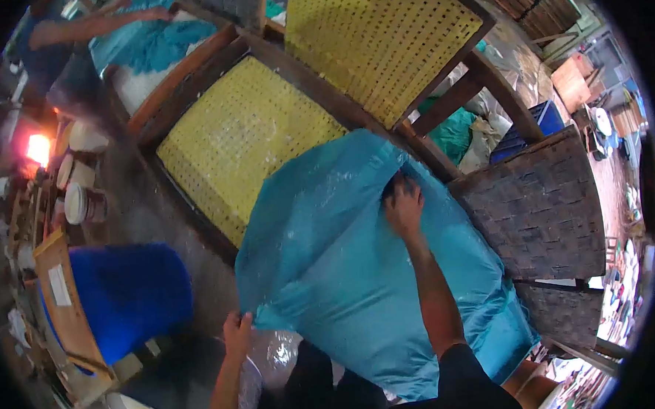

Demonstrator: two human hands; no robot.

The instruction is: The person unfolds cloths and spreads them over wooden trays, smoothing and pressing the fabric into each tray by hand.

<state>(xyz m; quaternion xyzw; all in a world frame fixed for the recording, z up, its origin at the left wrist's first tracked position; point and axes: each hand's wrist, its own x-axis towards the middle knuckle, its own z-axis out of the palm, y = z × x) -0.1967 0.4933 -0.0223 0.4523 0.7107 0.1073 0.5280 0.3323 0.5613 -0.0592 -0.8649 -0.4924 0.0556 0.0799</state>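
A large teal plastic sheet (pixel 329 227), possibly a sack, spreads across the middle and is dusted with white specks. It overlaps a wooden box frame with a perforated yellow panel (pixel 242 135) inside. My left hand (pixel 238 333) pinches the sheet's lower left corner. Further up, my right hand (pixel 403 204) is at a dark fold near the sheet's upper right edge, its fingers curled on the material and the tips partly hidden. What lies beneath the sheet is out of sight.
A second perforated yellow panel (pixel 378 39) stands tilted behind. Dark woven panels (pixel 539 208) are at the right. On the left are a blue drum (pixel 129 296) and a white bucket (pixel 83 204). Another person's arm (pixel 99 25) reaches over teal sheeting at the upper left.
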